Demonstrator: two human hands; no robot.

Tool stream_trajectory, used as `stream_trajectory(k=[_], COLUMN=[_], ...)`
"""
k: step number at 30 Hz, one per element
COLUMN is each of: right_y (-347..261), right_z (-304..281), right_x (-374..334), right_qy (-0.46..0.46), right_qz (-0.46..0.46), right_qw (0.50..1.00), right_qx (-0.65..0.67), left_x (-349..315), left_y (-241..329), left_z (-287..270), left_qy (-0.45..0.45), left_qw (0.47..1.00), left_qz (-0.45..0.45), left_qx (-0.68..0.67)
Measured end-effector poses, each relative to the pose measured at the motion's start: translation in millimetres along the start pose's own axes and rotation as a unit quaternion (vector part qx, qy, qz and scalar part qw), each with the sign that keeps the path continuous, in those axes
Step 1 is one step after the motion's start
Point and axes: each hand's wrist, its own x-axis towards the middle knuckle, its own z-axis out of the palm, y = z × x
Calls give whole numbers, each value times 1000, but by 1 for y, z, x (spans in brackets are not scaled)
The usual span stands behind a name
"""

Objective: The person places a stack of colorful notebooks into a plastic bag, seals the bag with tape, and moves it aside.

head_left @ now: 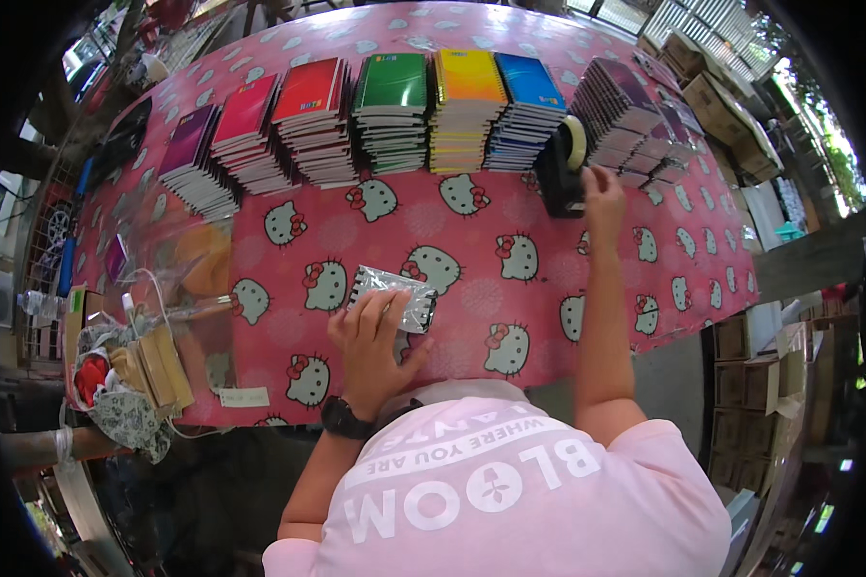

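My left hand (373,338) rests over a small spiral-bound notebook pack (418,306) in clear plastic wrap, near the table's front edge. Its fingers lie across the pack's left part and hold it against the tablecloth. Farther right, my right hand (603,195) reaches to the front end of a black tape dispenser (558,181), thumb and fingertips pinched together. Whatever is between those fingertips is too small to make out. A pale yellowish tape roll (575,142) sits upright in the dispenser.
Stacked spiral notebooks line the back: purple (191,135), pink (246,108), red (310,91), green (392,82), yellow (470,77), blue (529,82). Wrapped packs (625,115) are piled right of the dispenser. Clear plastic sheets (178,250) and a cloth bundle (130,385) lie left. Cardboard boxes (726,106) stand beyond.
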Motion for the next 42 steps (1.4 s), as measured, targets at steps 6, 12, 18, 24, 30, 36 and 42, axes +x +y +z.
stream_trajectory(k=[6,12,18,24,30,36,42], right_y=[68,40,49,61,8,84,-85], right_z=[-38,-17,-43,-49,-62,-41,53], right_x=[58,26,-18,-3,-6,-11,-66], right_qy=[-130,-29,-100,-173,-127,-314,-618], right_qz=[98,9,307,409,267,439,123], right_qw=[968,999,928,848,948,790,763], right_qx=[-192,-28,184,289,121,292,144], left_x=[3,-1,0,3,1,3,-1], left_y=[-2,-3,0,1,1,8,0], left_z=[7,4,1,6,5,7,5], left_qy=[30,28,26,41,44,45,0], left_qw=[999,999,1000,999,999,999,999], left_qz=[26,6,-5,2,-8,-3,-24], left_qx=[19,24,16,5,10,6,29])
